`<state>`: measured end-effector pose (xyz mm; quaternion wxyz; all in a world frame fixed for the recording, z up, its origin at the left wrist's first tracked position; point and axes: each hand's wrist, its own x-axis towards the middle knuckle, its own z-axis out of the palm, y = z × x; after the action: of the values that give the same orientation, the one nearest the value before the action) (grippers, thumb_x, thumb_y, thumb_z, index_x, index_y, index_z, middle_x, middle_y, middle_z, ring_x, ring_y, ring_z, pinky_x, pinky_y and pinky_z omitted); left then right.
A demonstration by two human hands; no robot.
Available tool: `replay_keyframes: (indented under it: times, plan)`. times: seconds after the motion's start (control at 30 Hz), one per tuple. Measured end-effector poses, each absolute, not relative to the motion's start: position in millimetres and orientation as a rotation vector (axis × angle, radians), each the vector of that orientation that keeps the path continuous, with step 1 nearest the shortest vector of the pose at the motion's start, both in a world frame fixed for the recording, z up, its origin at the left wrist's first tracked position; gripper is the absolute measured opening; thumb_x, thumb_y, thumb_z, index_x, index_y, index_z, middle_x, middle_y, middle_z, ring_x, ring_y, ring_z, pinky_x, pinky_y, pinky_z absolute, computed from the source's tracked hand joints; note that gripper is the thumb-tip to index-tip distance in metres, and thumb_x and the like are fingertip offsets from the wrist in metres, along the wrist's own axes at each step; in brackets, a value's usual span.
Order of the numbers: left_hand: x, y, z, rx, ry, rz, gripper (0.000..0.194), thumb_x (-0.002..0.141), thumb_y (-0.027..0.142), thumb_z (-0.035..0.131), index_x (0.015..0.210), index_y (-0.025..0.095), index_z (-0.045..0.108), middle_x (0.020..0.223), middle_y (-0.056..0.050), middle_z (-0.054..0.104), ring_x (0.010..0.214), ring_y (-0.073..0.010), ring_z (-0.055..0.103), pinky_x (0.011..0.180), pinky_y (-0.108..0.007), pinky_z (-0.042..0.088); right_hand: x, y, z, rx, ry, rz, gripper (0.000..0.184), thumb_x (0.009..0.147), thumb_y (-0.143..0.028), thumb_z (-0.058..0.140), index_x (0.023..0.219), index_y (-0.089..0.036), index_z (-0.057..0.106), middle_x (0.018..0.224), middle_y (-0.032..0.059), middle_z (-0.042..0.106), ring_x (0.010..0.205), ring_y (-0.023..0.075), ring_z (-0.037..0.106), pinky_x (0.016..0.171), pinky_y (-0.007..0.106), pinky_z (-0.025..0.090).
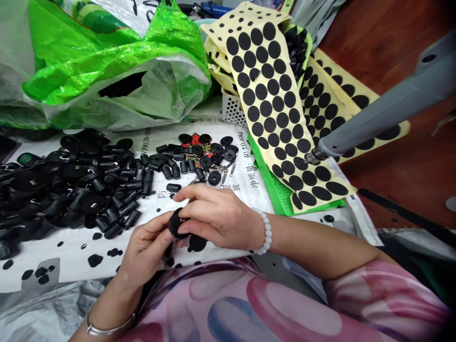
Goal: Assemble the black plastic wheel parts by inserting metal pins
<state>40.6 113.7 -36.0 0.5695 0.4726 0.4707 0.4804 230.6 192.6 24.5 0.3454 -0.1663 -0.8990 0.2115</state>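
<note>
Lying on the white-covered counter [78,268], black parts [110,173] were backed by a green bag [71,76]; dotted sticker sheets [268,102] were laid near a reddish surface [377,47]. A round black piece [174,224], seemingly hollow but largely hidden by fingers [194,209], was pinched between the left hand [147,244] and the right hand [223,218], above the counter's near edge.

White sheet [245,202] | code "J9026-200", first letter and ending unclear | sideways line "净质量: 40±0.40kg" | 2 separate characters, "防" and "放" | far line, "放在一" legible, rest too blurred or covered to read
</note>
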Motion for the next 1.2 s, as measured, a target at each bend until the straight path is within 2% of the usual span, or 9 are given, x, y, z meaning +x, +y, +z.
replay_keyframes:
  times: [0.13,0.27,0.47,0.63,0.77,0.87,1.03,1.2]
  plan:
    - [41,116,-29,1.430,1.219,1.080,0.022,0.084,0.031,0.058,0.098,0.017,0.068,0.070,-0.004,0.063,0.061,-0.0142,0.056,0.056,-0.024,0.047,228,194,22,-0.311,-2.272,0.655,0.031,0.097,-0.028,0.041,0.080,-0.009,0.059,0.088,0.0128,0.064,0.082,0.0164,0.060,0.074,0.027,0.051]
    - [43,117,-21,1.755,1.315,1.165,0.022,0.085,0.022,0.055,0.105,0.023,0.065,0.081,-0.002,0.064,0.068,-0.0138,0.058,0.062,-0.023,0.048,227,192,18,-0.324,-2.182,0.759,0.023,0.095,-0.024,0.044,0.081,-0.011,0.056,0.089,0.0140,0.062,0.085,0.0174,0.058,0.078,0.030,0.051]
    - [51,121,-16,1.956,1.433,1.048,0.022,0.086,0.024,0.053,0.104,0.021,0.065,0.074,-0.001,0.063,0.064,-0.0127,0.058,0.058,-0.022,0.046,229,191,7,-0.485,-2.017,1.058,0.009,0.087,-0.014,0.053,0.078,-0.015,0.053,0.088,0.0094,0.061,0.082,0.0156,0.058,0.077,0.030,0.050]
    - [46,123,-10,1.870,1.438,1.038,0.023,0.085,0.026,0.056,0.106,0.023,0.066,0.085,-0.002,0.068,0.073,-0.0159,0.063,0.065,-0.024,0.049,231,190,5,-0.445,-1.992,0.980,0.006,0.088,-0.014,0.052,0.082,-0.015,0.052,0.093,0.0107,0.061,0.089,0.0170,0.058,0.080,0.032,0.050]
    - [36,118,-3,1.809,1.314,0.990,0.027,0.085,0.023,0.056,0.111,0.026,0.064,0.089,-0.002,0.067,0.067,-0.0140,0.062,0.059,-0.022,0.049,232,189,6,-0.293,-2.066,0.899,0.005,0.090,-0.014,0.048,0.087,-0.015,0.052,0.096,0.0131,0.061,0.092,0.0177,0.058,0.081,0.033,0.051]
    - [38,115,0,1.934,1.301,1.005,0.025,0.085,0.019,0.055,0.107,0.024,0.065,0.085,-0.003,0.067,0.069,-0.0141,0.062,0.060,-0.021,0.049,232,189,6,-0.263,-2.060,0.924,0.005,0.090,-0.012,0.048,0.087,-0.015,0.052,0.095,0.0129,0.061,0.089,0.0173,0.058,0.080,0.033,0.052]
    - [50,112,1,2.287,1.398,1.053,0.027,0.086,0.012,0.051,0.112,0.019,0.057,0.097,-0.005,0.064,0.085,-0.0151,0.061,0.076,-0.022,0.048,232,183,7,-0.365,-1.948,1.006,0.005,0.088,-0.011,0.052,0.085,-0.015,0.053,0.096,0.0122,0.061,0.090,0.0174,0.059,0.080,0.034,0.051]
    - [55,114,4,2.360,1.389,1.099,0.029,0.087,0.013,0.050,0.115,0.019,0.054,0.092,-0.005,0.063,0.082,-0.0149,0.059,0.074,-0.023,0.048,235,173,9,-0.460,-1.840,1.085,0.006,0.087,-0.012,0.051,0.084,-0.016,0.052,0.095,0.0098,0.059,0.089,0.0175,0.059,0.078,0.035,0.051]
